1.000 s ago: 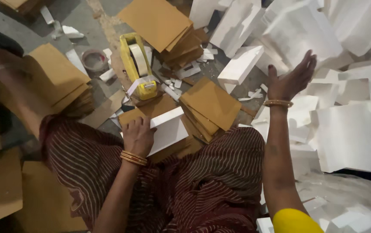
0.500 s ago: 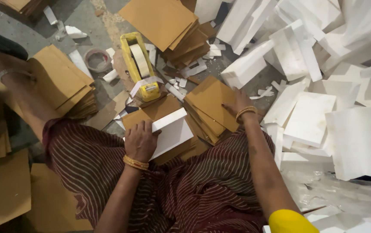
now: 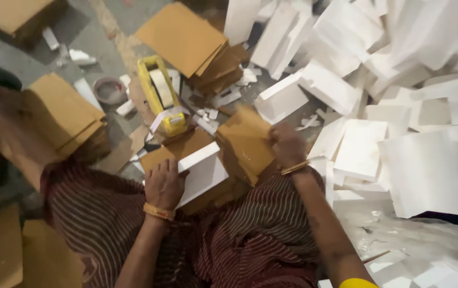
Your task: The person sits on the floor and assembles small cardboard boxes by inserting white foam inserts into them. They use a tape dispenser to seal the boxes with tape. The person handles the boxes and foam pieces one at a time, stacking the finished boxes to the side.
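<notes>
R hand [image 3: 286, 143] came back from the foam pile, now gripping cardboard stack [image 3: 246, 143].

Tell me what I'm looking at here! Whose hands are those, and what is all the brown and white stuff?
The picture comes from a camera worn on a person's head, looking down at their lap and the floor. The left hand rests on a white foam block that lies on a brown cardboard sheet. The right hand grips a stack of brown cardboard sheets. Just ahead sits a yellow tape dispenser. Another cardboard stack lies farther away, and one more sits to the left. On the right is a big heap of white foam pieces. The striped dark cloth is the person's clothing.
</notes>
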